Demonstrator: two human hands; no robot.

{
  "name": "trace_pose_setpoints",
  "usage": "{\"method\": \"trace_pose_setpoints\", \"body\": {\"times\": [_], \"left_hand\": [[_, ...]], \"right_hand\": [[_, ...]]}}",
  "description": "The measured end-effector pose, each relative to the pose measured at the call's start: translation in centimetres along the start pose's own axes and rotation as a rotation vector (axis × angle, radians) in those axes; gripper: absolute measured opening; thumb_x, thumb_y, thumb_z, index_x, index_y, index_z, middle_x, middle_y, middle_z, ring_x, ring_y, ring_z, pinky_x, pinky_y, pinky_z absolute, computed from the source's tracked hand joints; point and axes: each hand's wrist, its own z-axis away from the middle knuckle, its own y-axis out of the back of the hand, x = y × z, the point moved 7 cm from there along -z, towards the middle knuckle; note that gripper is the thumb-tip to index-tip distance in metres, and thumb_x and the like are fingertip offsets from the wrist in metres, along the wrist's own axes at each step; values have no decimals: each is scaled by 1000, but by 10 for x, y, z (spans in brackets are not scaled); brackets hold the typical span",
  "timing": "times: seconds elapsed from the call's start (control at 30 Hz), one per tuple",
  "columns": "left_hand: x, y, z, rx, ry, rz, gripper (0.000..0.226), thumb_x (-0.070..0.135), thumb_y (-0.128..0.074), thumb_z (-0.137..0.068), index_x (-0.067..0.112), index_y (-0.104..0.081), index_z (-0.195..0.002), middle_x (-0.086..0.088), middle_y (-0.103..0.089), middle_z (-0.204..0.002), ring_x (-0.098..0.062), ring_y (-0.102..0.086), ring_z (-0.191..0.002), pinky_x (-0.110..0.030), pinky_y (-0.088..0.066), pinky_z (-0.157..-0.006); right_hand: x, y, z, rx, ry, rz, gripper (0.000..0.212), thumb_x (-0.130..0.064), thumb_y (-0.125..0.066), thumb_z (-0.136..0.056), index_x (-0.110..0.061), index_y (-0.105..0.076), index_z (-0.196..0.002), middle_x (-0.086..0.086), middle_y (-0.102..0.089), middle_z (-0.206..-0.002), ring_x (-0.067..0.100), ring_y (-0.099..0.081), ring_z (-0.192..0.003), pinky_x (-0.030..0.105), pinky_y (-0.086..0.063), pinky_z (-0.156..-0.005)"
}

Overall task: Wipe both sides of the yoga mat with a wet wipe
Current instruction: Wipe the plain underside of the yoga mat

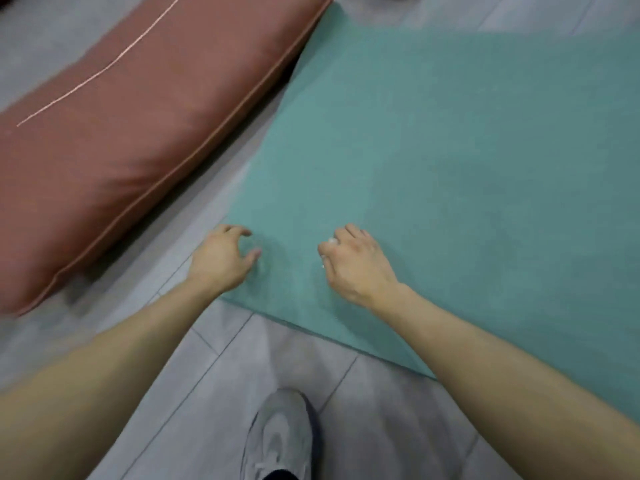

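From the head camera, looking down, a teal yoga mat (pixel 433 150) lies flat on the grey tiled floor (pixel 221 368), its long axis running away from the person toward the upper right, and its near short edge crossing the picture just in front of the wrists. Both hands are over the near left corner of the mat.

The left hand (pixel 221 261) sits at the corner itself, its fingers (pixel 254 253) loosely curled and spread like a claw, holding nothing; whether the tips touch the mat or hover just above it cannot be told from the blur. The right hand (pixel 353 261) is a little further in along the same short edge, fingers curled round a small white wad, most likely the wet wipe (pixel 331 241), of which only a sliver shows at the knuckles.

The relation that matters: nearly all the mat lies ahead and to the right of both hands, so the wiping hand is the nearer one to the unwiped stretch and would likely sweep forward along the long axis. The left hand looks placed to steady or lift the corner.

A rust-coloured cushion (pixel 131 140) lies just beside the mat's left long edge, and a grey shoe (pixel 280 438) stands on the floor below.
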Motion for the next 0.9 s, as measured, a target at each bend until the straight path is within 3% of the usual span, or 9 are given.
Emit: {"method": "trace_pose_setpoints", "body": {"times": [0.07, 0.17, 0.33, 0.5, 0.6, 0.7, 0.8, 0.9], "left_hand": [[-47, -1, -2, 24, 217, 49, 64, 53, -63, -97, 14, -50, -146, -18, -52, -144, -40, -49, -134, -48, -42, -111], [-98, -16, 0, -76, 431, 142, 79, 57, -54, -101, 4, -33, -156, -24, -41, -155, -47, -43, -140, -52, -39, -114], [-112, -38, -6, -49, 613, 401, 76, 57, -63, -97, 3, -43, -147, -20, -53, -147, -41, -55, -131, -46, -46, -110], [-94, -37, -3, -86, 610, 434, 57, 51, -74, -91, 10, -60, -129, -12, -67, -132, -36, -63, -121, -42, -52, -101], [-83, -8, 5, -103, 619, 531, 57, 52, -77, -83, 15, -63, -125, -9, -69, -126, -34, -65, -115, -44, -55, -101], [-47, 28, 31, -85, 637, 756, 54, 51, -77, -71, 21, -64, -114, -5, -73, -115, -30, -73, -98, -51, -65, -80], [26, 76, 72, -112, 609, 961, 23, 30, -71, -87, 22, -61, -106, -7, -73, -111, -27, -75, -86, -50, -64, -60], [93, 120, 118, -227, 605, 1062, 10, 19, -68, -92, 18, -62, -100, -11, -75, -102, -25, -73, -75, -42, -64, -65]], "right_hand": [[-21, -24, -16, -38, 47, 30, 33, -37, -46, -90, -14, -68, -80, 11, -59, -80, 33, -57, -85, 44, -46, -79], [-39, -57, -17, -153, 59, 72, 49, -64, -55, -85, -17, -67, -90, 9, -59, -87, 32, -54, -92, 45, -44, -85], [-38, -69, -7, -164, 30, 105, 65, -80, -57, -77, -19, -60, -100, 6, -57, -94, 31, -49, -100, 48, -41, -92], [-31, -61, 11, -250, 54, 105, 81, -92, -55, -72, -20, -60, -110, 6, -55, -98, 30, -47, -104, 45, -41, -98], [-31, -46, 42, -358, 7, 158, 94, -98, -52, -67, -21, -60, -121, 8, -54, -101, 31, -47, -102, 47, -40, -100], [-41, -2, 86, -393, -94, 115, 89, -91, -54, -73, -22, -58, -129, 6, -55, -105, 31, -49, -101, 46, -43, -92], [-76, 63, 124, -348, -165, 8, 89, -82, -60, -77, -18, -54, -139, 6, -56, -106, 30, -54, -100, 45, -48, -86], [-109, 138, 146, -240, -259, -62, 79, -73, -72, -78, -15, -59, -129, 4, -56, -101, 27, -57, -92, 41, -51, -80]]}}
